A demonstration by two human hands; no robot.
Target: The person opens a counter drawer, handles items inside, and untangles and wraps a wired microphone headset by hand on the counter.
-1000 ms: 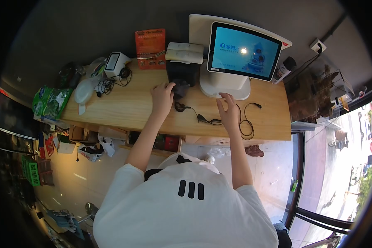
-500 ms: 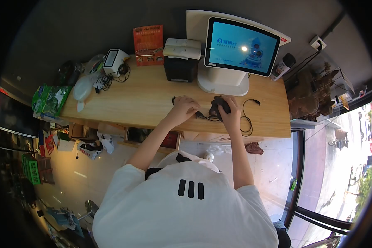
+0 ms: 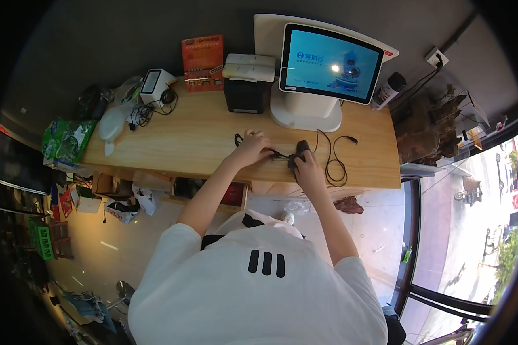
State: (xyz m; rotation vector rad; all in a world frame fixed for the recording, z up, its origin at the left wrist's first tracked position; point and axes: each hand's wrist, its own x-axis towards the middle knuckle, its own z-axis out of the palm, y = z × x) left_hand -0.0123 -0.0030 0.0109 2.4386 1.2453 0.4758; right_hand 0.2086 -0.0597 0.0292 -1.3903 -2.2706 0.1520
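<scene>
My left hand [image 3: 253,149] is closed over the wooden desk, its fingertips pinching a black cable [image 3: 280,154]. A short loop of the cable sticks out beyond its far side. My right hand [image 3: 308,169] grips a dark, chunky corded object [image 3: 303,147] from the near side. Its exact kind cannot be made out, and the fingers cover its lower part. The cable stretch between both hands runs toward this object. To the right of my right hand, a thin black cord [image 3: 328,167] lies in loops, with a small plug [image 3: 353,140] at its end.
A screen on a white stand [image 3: 305,119] is behind my hands, beside a black printer [image 3: 244,95]. Farther left are a red sign [image 3: 202,63], a white boxy device [image 3: 156,86] and a green bag [image 3: 69,141]. A drawer [image 3: 213,195] is pulled out below the desk [image 3: 184,135].
My right hand has moved down and left with the dark object, closer to my left hand. The thin cord's loops have shifted and spread on the desk. My left hand stays nearly in place.
</scene>
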